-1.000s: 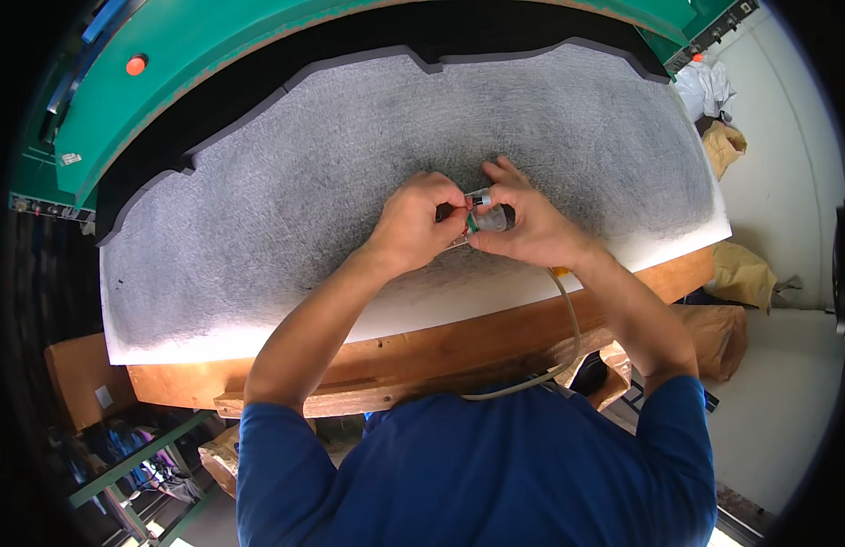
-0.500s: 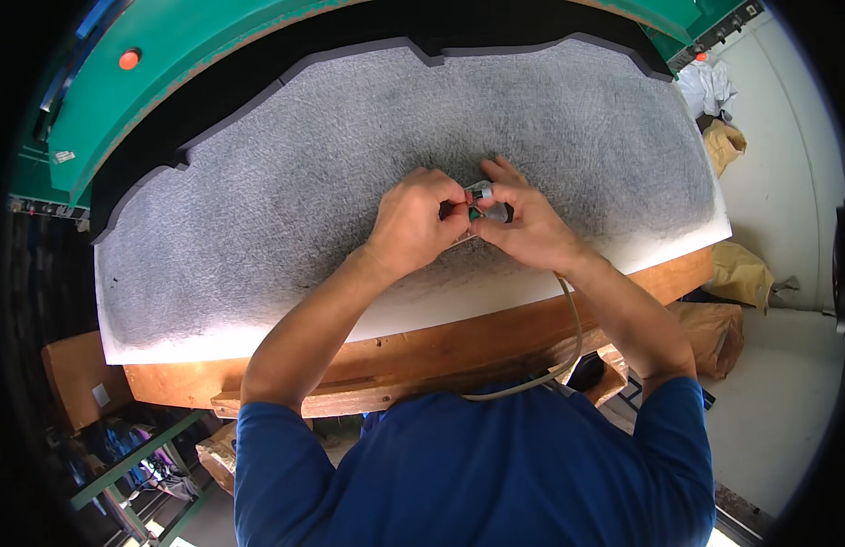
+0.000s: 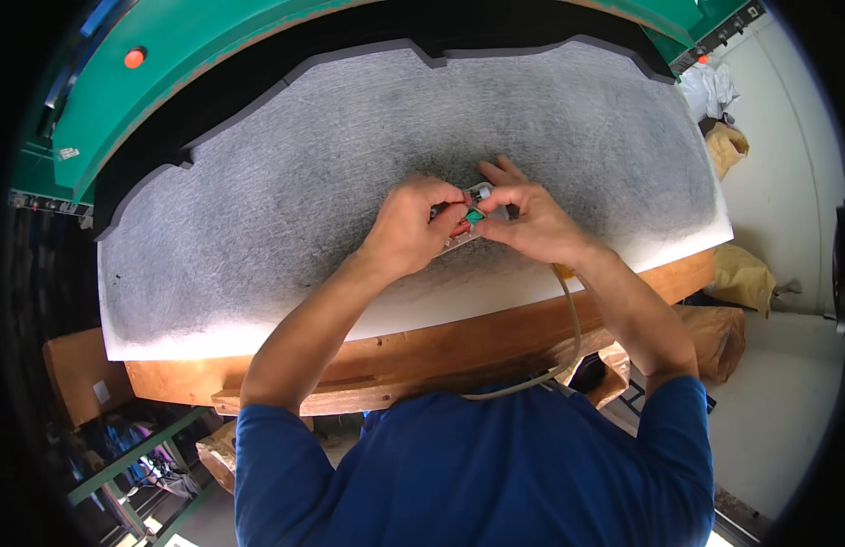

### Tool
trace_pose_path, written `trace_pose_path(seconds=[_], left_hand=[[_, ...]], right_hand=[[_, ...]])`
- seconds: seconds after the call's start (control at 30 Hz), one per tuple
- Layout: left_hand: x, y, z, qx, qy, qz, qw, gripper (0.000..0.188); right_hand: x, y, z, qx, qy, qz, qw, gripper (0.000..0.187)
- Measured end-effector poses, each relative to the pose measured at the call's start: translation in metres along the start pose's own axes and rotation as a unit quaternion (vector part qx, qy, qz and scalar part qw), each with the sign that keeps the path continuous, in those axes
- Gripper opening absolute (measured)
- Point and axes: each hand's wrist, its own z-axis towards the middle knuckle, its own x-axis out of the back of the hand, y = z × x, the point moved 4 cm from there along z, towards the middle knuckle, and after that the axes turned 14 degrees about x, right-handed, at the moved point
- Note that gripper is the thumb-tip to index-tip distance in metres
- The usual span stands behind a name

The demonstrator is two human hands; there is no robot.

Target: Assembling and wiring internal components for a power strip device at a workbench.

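Over the middle of a grey, scratch-textured sheet point(image 3: 313, 164), both my hands come together around a small clear plastic tray point(image 3: 456, 243). Small red pieces point(image 3: 460, 229) and a green piece point(image 3: 476, 217) show in the tray, beside a whitish cap-like part point(image 3: 483, 192). My left hand point(image 3: 407, 223) is closed, thumb and forefinger pinched at the tray's left side; what they grip is hidden. My right hand point(image 3: 536, 221) curls its thumb and forefinger at the right side, close to the cap-like part and the green piece. Its other fingers extend over the sheet.
A wooden beam point(image 3: 422, 360) runs along the sheet's near edge. Beneath my right forearm passes a beige hose point(image 3: 575, 328). Black material point(image 3: 258, 68) and a green machine frame point(image 3: 94, 137) with a red button point(image 3: 134, 58) lie beyond. Brown paper bags point(image 3: 719, 337) stand at right.
My left fingers have shifted slightly left and apart from the right ones, so more of the green and red pieces shows. The view has shifted very slightly.
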Motion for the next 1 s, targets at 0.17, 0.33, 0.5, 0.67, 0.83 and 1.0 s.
trace_pose_path(seconds=[0.17, 0.33, 0.5, 0.67, 0.83, 1.0], left_hand=[[0.001, 0.017, -0.012, 0.024, -0.023, -0.035, 0.999, 0.026], [-0.009, 0.022, -0.018, -0.102, 0.083, 0.071, 0.989, 0.033], [-0.014, 0.021, -0.020, -0.110, 0.136, 0.120, 0.977, 0.030], [-0.013, 0.024, -0.022, -0.164, 0.145, 0.139, 0.966, 0.017], [-0.010, 0.023, -0.022, -0.179, 0.153, 0.113, 0.965, 0.014], [-0.011, 0.024, -0.023, -0.183, 0.155, 0.116, 0.964, 0.012]], right_hand=[[0.003, 0.007, 0.000, 0.008, -0.015, 0.003, 1.000, 0.023], [0.003, 0.007, -0.001, 0.003, -0.012, 0.013, 1.000, 0.025], [0.005, 0.003, -0.003, 0.009, -0.020, -0.015, 1.000, 0.026], [0.005, 0.001, -0.007, 0.036, -0.024, -0.052, 0.998, 0.025], [0.011, 0.004, -0.007, 0.026, -0.001, -0.036, 0.999, 0.023], [0.012, -0.015, 0.005, -0.016, 0.050, 0.022, 0.998, 0.022]])
